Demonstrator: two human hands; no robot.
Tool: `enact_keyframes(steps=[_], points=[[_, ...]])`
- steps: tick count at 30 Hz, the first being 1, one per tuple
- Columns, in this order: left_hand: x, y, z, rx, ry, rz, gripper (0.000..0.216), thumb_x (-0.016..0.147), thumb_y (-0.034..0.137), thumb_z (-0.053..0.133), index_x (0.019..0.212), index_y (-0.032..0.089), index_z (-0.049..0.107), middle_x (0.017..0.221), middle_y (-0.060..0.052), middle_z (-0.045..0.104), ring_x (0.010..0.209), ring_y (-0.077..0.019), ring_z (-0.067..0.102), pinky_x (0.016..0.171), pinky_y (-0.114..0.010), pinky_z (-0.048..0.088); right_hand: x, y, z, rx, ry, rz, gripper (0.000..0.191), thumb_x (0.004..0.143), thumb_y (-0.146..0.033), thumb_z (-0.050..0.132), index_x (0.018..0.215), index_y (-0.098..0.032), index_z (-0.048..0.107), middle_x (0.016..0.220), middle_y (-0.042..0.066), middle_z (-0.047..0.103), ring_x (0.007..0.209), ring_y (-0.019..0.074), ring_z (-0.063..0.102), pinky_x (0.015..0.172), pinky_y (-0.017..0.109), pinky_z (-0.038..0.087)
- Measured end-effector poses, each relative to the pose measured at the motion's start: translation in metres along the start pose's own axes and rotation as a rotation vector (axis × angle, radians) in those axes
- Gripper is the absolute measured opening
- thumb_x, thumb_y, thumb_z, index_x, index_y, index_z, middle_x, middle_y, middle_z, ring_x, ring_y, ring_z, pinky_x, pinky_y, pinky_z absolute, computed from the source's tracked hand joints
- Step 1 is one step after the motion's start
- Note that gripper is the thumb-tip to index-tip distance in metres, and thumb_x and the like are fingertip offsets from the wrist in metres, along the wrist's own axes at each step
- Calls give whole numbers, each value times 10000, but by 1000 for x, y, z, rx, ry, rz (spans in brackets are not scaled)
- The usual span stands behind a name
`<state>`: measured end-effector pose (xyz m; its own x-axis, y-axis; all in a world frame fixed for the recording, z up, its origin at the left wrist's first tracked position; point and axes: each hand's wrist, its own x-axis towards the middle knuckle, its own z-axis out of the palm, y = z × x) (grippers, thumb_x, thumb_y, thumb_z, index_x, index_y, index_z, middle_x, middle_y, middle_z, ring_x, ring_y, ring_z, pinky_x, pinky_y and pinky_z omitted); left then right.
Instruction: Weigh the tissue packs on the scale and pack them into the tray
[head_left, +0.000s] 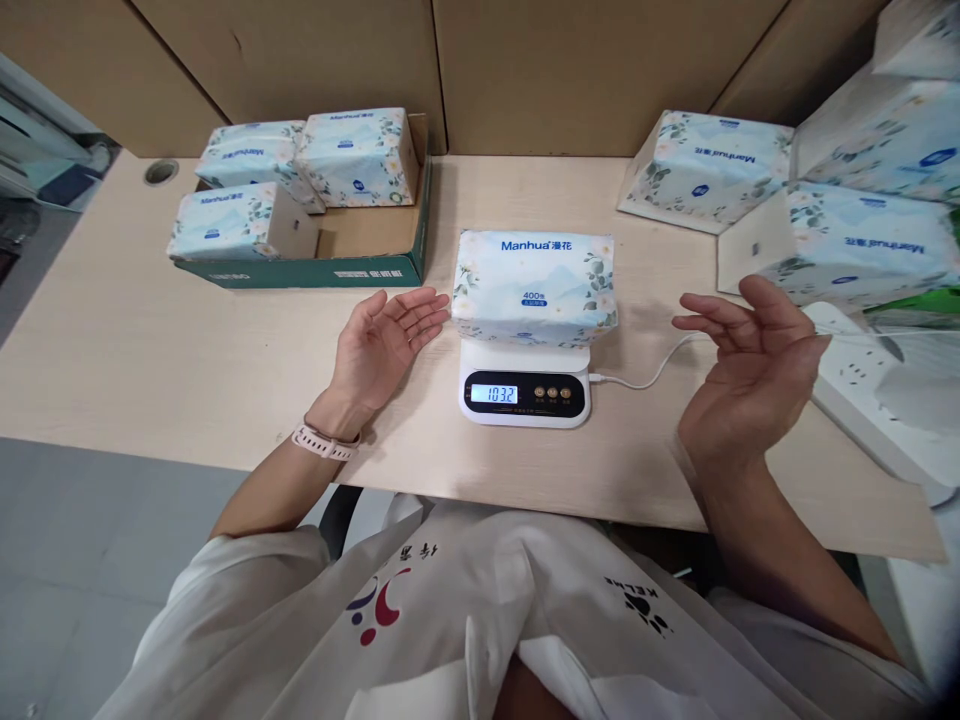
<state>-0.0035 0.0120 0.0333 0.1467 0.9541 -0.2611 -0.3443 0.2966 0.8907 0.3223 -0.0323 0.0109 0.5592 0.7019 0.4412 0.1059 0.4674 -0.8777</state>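
Note:
A pack of tissues in pale blue floral wrapping rests on a white digital scale, whose lit display appears to read 103.2. Just left of the pack is my left hand, palm up with fingers stretched toward it and nothing in the grasp. My right hand is held over the table to the right of the scale, fingers apart and holding nothing. It is nearest to the tissue packs on the right and a white power strip.
At the back left, a shallow green cardboard box holds 3 tissue packs. Several more packs are stacked at the back right. A white cable runs from the scale to the right. Brown cardboard stands behind the table.

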Motion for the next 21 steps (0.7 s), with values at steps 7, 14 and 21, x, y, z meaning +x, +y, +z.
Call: enact_keyframes(steps=[7,14,21], points=[[0,0,1,9,11,-1,537,945,689,639,1094,203,815,1351,-122,789,1383,-316,680,1232,-455,515,1,-1,0,-49,14,17,518,1031,-546,382,1188,-240,769,1040,52,802,1010,256,794,903,527,622],[1,0,0,-14,-2,-2,521,943,668,655,1094,198,823,1340,-120,795,1371,-311,686,1230,-447,519,1,-1,2,-28,22,30,506,1037,-540,408,1168,-217,774,1007,58,805,973,245,788,898,502,604],[0,-1,0,12,5,4,548,942,705,636,1095,211,818,1329,-124,796,1395,-327,676,1234,-468,517,-4,7,-7,-83,-107,49,542,1065,-573,405,1280,-225,761,1098,67,837,1098,260,791,1129,580,539]])
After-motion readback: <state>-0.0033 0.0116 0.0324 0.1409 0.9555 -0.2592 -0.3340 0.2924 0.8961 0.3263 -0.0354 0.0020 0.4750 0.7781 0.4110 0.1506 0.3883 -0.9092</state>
